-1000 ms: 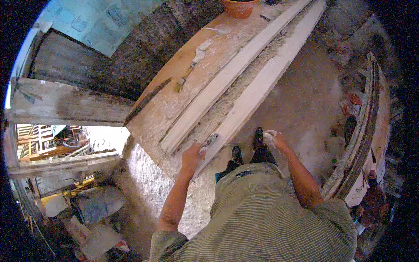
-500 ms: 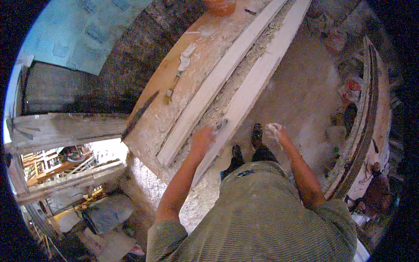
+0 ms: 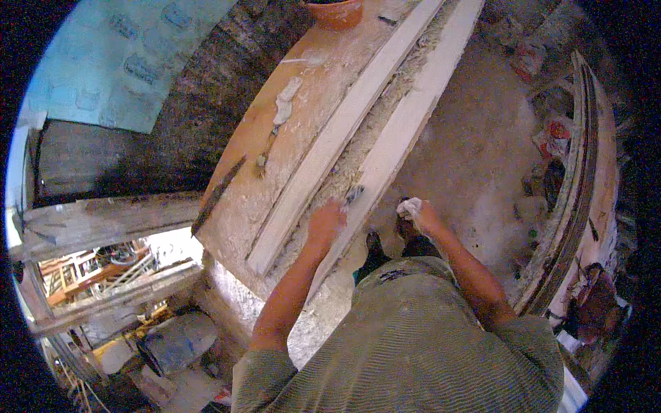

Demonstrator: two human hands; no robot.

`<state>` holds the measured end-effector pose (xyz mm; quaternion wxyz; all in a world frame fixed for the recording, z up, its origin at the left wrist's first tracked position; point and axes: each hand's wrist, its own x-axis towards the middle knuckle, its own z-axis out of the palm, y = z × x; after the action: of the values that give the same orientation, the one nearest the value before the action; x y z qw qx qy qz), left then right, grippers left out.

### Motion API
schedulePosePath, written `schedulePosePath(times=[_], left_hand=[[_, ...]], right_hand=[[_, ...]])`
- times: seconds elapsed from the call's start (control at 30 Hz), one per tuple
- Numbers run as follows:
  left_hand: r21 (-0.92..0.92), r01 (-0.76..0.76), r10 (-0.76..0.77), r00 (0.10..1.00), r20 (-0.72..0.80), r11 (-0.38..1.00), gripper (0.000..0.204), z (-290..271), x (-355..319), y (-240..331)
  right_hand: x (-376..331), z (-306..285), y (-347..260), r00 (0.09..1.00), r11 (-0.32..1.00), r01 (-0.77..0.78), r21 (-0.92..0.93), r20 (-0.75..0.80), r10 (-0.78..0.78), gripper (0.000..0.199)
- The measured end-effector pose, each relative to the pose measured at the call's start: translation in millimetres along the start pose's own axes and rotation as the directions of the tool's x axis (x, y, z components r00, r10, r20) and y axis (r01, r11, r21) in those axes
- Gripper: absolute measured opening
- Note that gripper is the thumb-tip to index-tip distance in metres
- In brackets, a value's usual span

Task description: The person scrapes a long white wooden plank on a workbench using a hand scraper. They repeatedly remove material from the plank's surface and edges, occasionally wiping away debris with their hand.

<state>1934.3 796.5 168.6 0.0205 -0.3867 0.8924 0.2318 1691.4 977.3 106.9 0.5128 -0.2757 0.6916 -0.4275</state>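
Two long pale strips, a left strip (image 3: 337,148) and a right strip (image 3: 403,131), lie lengthwise on a tan board (image 3: 237,199), with rough crumbly material (image 3: 375,124) between them. My left hand (image 3: 326,226) is closed at the near part of the right strip. A small dark tool (image 3: 354,194) juts from its fingertips; blur hides its exact kind. Beyond the strip's right edge my right hand (image 3: 421,213) is raised above my feet, its fingers curled together. White stuff covers those fingertips, and whatever they may hold is hidden.
An orange tub (image 3: 337,14) stands at the board's far end. A brush-like tool (image 3: 263,160) and a dark flat strip (image 3: 219,196) lie on the board's left side. Long curved boards (image 3: 585,186) line the right. Lower left are an opening and a grey container (image 3: 177,341).
My right hand has shifted left and slightly down, nearer the right strip. My left hand has moved slightly right with the dark tool. The view has tilted a little, showing more of the tub.
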Motion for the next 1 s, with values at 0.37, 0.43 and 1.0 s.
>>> schedulePosePath(times=[0.37,0.43,1.0], left_hand=[[0.064,-0.107,0.11,0.993,-0.046,0.992,0.024,11.4,118.8,45.7],[0.165,-0.135,0.135,0.991,0.009,0.977,0.025,3.7,89.1,35.1],[0.073,-0.099,0.101,0.994,-0.032,0.992,0.027,6.1,202.3,94.8]], right_hand=[[18.2,2.8,-50.7,0.998,1.0,0.002,0.019,-0.066,0.0,0.02],[20.1,-11.5,-51.5,0.992,0.995,0.092,0.027,-0.095,-0.089,0.022],[68.2,-137.1,-58.3,0.986,0.995,0.102,-0.014,-0.133,-0.103,0.032]])
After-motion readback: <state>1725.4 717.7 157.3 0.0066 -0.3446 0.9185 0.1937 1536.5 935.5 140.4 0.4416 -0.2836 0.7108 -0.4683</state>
